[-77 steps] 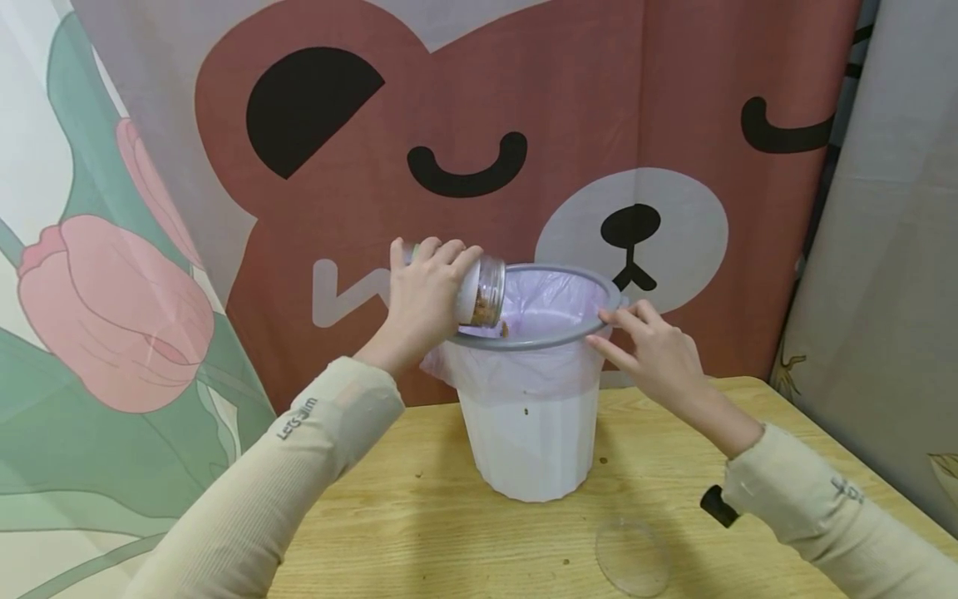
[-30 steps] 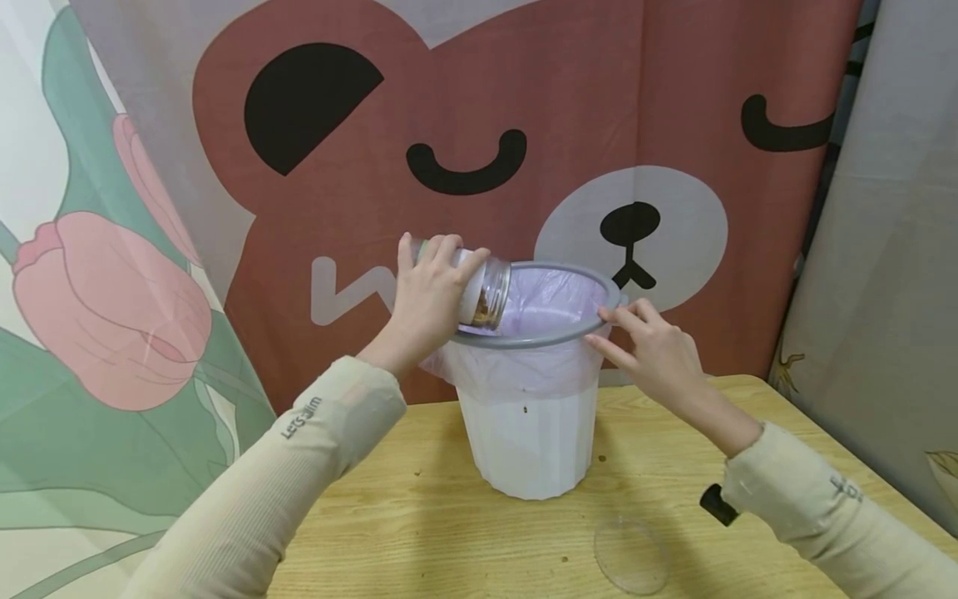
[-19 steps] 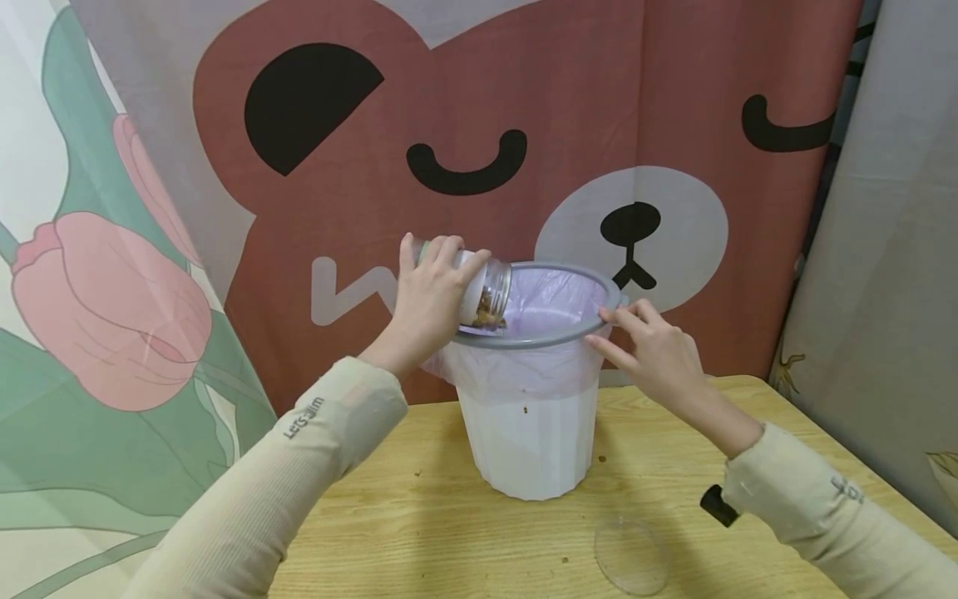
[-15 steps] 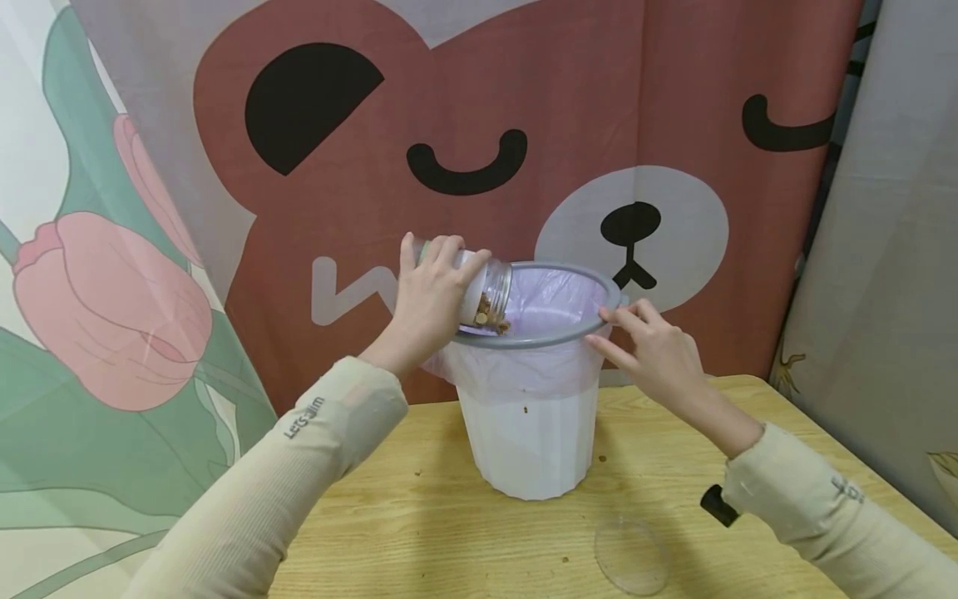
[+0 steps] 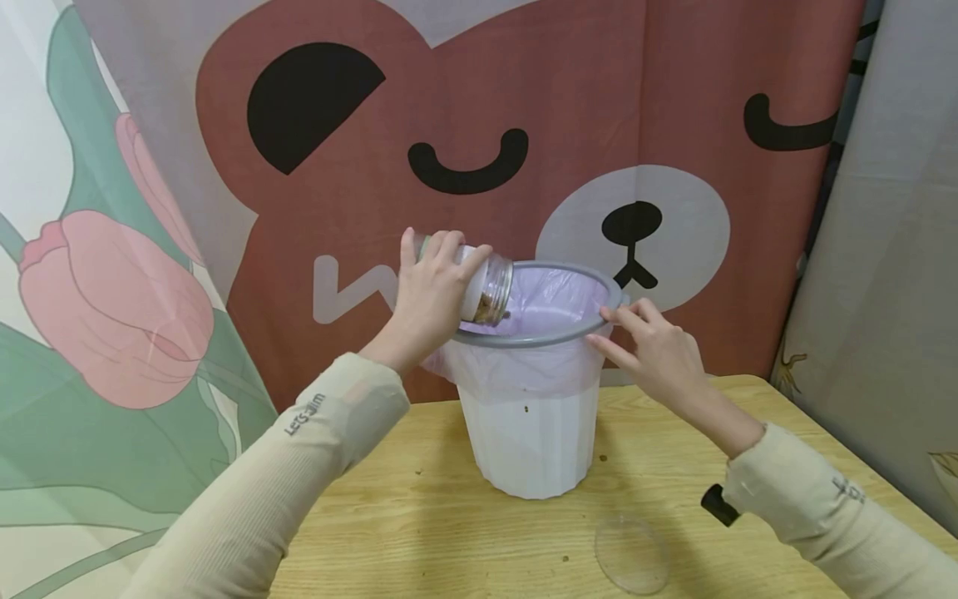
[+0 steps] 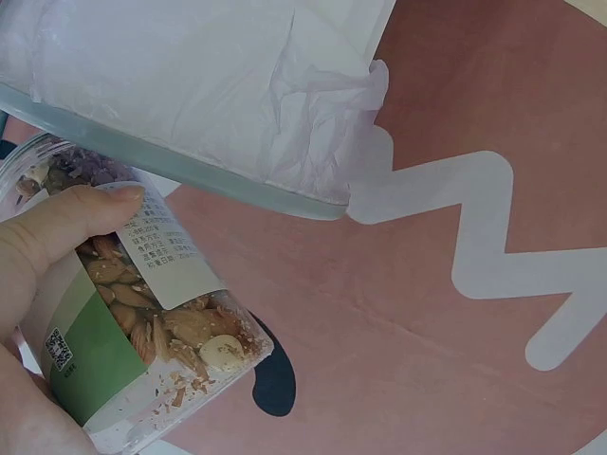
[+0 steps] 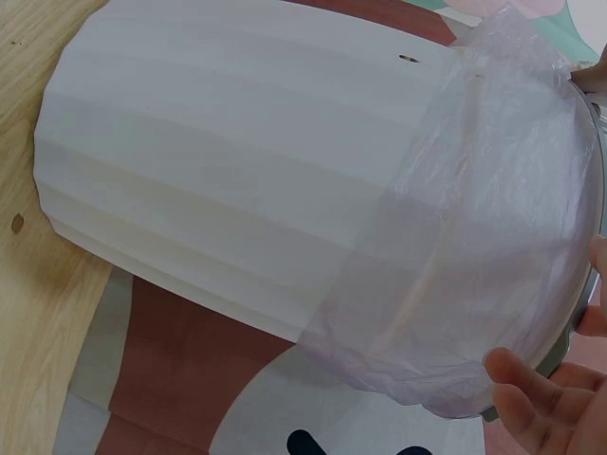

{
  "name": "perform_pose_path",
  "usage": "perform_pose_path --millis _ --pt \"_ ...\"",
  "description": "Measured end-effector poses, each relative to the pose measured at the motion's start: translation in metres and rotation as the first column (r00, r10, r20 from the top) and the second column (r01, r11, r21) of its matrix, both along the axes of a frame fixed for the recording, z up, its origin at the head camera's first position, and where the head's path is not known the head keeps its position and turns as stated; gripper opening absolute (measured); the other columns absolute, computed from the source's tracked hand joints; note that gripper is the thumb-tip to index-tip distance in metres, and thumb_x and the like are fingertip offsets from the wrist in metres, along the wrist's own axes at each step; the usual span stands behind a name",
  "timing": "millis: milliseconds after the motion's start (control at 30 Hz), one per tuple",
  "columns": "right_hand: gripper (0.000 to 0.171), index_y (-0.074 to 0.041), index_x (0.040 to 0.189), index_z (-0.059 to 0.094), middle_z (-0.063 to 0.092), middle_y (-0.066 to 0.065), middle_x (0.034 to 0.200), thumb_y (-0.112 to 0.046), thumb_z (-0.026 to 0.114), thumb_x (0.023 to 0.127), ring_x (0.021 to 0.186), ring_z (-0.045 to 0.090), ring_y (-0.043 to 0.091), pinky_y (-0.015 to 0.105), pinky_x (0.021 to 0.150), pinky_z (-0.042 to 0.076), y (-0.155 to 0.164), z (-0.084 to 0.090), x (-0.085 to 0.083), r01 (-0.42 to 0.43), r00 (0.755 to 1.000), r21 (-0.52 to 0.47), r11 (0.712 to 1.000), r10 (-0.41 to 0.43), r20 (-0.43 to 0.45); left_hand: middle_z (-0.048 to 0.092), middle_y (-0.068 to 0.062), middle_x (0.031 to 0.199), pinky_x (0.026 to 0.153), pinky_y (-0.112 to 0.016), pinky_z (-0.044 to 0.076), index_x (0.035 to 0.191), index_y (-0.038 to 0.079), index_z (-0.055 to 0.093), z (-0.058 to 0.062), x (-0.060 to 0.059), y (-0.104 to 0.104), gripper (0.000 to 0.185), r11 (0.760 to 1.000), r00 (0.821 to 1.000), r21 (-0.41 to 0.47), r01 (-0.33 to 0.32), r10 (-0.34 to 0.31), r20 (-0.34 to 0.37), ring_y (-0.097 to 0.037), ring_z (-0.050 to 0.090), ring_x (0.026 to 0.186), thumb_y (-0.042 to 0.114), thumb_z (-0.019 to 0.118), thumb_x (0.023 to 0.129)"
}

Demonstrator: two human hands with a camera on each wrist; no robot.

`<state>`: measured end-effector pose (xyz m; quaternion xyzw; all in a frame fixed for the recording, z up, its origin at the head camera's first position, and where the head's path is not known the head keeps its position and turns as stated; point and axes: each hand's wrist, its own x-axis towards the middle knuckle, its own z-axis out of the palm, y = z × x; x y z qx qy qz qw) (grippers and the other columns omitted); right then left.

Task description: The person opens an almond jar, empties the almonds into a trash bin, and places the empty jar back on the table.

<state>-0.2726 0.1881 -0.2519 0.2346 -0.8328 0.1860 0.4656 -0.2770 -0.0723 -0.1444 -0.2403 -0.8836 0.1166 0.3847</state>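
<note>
My left hand (image 5: 432, 291) grips a clear plastic jar (image 5: 479, 283), tipped with its open mouth over the left side of a white trash can (image 5: 535, 441). Nuts (image 6: 190, 327), a white label and a green patch show on the jar in the left wrist view. Small brown bits (image 5: 490, 312) lie near its mouth. A thin purple bag (image 5: 554, 299) lines the can and is folded over outside, beneath a grey rim ring (image 5: 539, 339). At the rim's right side, my right hand (image 5: 659, 349) pinches the edge between thumb and fingers.
A clear round lid (image 5: 631, 555) lies on the wooden table (image 5: 374, 516) in front of the can. Crumbs (image 5: 603, 458) are scattered nearby, and one brown speck (image 5: 526, 408) is on the can's side. A bear-print curtain (image 5: 337, 216) hangs behind.
The jar has shifted slightly right since the oldest frame. Nuts bunched at its mouth half a second ago are fewer there now. My right hand stays at the rim.
</note>
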Motion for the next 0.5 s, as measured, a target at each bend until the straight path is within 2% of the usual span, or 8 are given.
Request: perform_pose_path --millis 233,500 --pt "0.038 -0.005 0.108 0.064 0.047 0.006 0.081 -0.029 0.067 0.079 0.045 0.035 0.009 0.023 0.032 0.026 0.0 -0.0002 -0.0004 -0.004 1.0 0.0 1.0 0.004 -0.005 0.045 -0.01 0.116 0.101 -0.055 0.007 0.129 0.022 0.046 -0.0004 -0.0005 0.0013 0.055 1.0 1.0 -0.004 0.001 -0.001 -0.011 -0.027 0.034 0.117 -0.001 0.054 0.08" --pt "0.038 -0.005 0.108 0.064 0.048 0.008 0.081 -0.029 0.067 0.079 0.045 0.036 0.01 0.023 0.033 0.026 -0.0003 -0.0004 -0.0007 -0.006 1.0 0.003 1.0 0.006 -0.005 0.046 -0.009 0.117 0.101 -0.055 0.007 0.13 0.022 0.046 -0.0032 -0.0026 0.0014 0.062 1.0 0.999 -0.025 0.012 -0.013 -0.039 -0.026 0.034 0.116 0.0 0.063 0.074"
